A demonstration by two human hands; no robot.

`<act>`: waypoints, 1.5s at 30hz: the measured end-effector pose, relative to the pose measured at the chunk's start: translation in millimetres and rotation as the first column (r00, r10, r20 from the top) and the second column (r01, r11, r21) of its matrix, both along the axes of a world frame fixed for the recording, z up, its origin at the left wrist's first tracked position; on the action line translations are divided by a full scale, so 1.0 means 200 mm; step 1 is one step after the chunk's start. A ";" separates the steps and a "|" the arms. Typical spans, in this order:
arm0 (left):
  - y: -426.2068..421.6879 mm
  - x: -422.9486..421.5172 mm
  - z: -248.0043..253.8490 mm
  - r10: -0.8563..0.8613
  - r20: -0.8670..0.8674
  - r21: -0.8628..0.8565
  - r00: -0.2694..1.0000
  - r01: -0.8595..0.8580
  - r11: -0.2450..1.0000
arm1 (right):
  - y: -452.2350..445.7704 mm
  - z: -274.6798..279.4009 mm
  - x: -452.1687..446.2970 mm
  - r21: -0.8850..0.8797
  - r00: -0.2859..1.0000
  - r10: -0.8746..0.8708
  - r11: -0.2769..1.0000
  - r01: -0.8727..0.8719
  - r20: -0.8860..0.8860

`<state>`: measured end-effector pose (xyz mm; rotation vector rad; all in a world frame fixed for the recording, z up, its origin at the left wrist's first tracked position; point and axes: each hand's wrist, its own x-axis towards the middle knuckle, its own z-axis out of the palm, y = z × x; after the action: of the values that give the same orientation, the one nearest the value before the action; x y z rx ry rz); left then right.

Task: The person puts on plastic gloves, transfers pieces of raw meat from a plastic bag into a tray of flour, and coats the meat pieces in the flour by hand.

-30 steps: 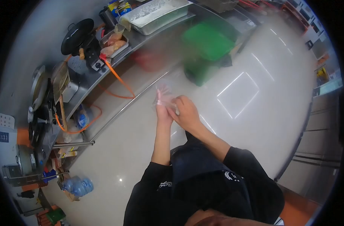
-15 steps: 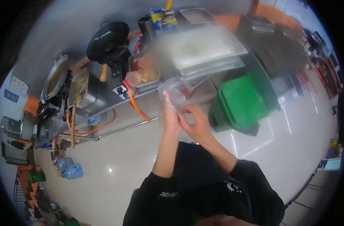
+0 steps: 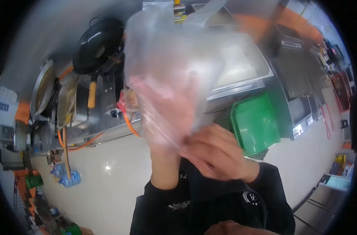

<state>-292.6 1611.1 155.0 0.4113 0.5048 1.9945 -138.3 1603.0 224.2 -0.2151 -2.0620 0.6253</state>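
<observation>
Glove (image 3: 147, 43) x1 on LH (image 3: 172, 98); RH (image 3: 217, 150) pinching.

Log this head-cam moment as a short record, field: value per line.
left hand: inside thin clear plastic, likely a glove; finger pose blurred
right hand: pinching the plastic's lower edge by the left wrist
cooking side: black wok, wooden handle, orange hose
right of wok: shallow tray, partly hidden by the plastic
bin: green, below the tray in view
floor: blue-tinted water jugs
unclear: contents of the tray
</observation>
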 end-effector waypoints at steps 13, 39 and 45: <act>0.73 -0.45 -0.30 -0.091 0.104 0.299 0.990 0.056 0.953 | 0.64 -0.46 -0.48 -0.656 0.991 0.131 0.744 -0.124 -0.039; -0.18 -0.58 -0.47 0.746 -0.135 -0.465 0.652 -0.707 0.533 | 0.29 -0.72 -0.74 -0.572 0.613 0.790 0.499 -0.651 -0.009; -0.27 -0.59 -0.44 0.758 -0.133 -0.481 0.638 -0.710 0.514 | 0.31 -0.64 -0.75 -0.428 0.741 0.670 0.679 -0.597 0.029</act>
<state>-410.0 1557.1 67.7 -0.3061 1.2700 2.5504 -287.4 1664.1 97.2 0.2604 -2.1565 1.5164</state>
